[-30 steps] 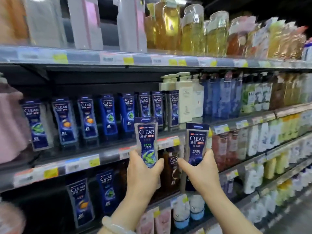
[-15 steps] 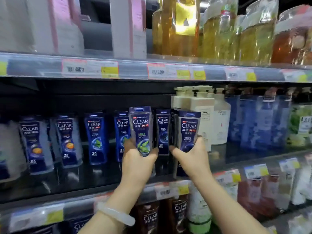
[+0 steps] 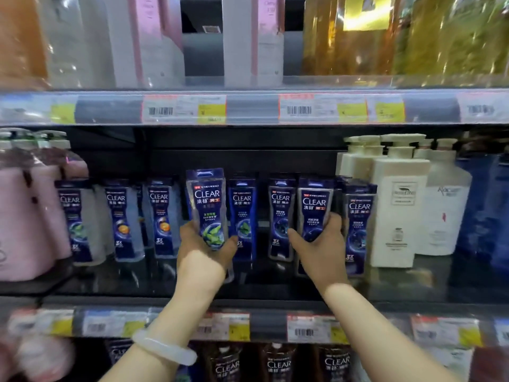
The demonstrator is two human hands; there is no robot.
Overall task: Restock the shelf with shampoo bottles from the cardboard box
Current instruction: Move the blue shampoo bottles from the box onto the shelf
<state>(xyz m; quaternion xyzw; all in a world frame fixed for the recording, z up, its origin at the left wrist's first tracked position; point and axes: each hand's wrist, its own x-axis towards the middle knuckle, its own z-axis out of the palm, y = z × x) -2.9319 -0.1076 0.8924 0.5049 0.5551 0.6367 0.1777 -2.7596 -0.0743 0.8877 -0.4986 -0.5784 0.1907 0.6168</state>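
The left hand grips a blue CLEAR shampoo bottle with green leaves on its label round the lower end, thumb on one side and fingers curled behind. This bottle stands upright, long axis vertical, flat cap at the top, its printed face turned out toward the camera. It is held in front of the row of CLEAR bottles on the middle shelf, higher than its neighbours and apparently not set down, though the hand hides its base.

The right hand grips a second blue CLEAR bottle with a dark label, also by the lower part, fingers wrapped round the right edge. It too is upright, cap up, label forward, and sits in line with the shelved bottles, between one to its left and one to its right. Whether its base touches the shelf cannot be told.

A pale bangle circles the left wrist. White pump bottles stand just right of the CLEAR row, and pink packs at the left. Price tags line the shelf edge above.
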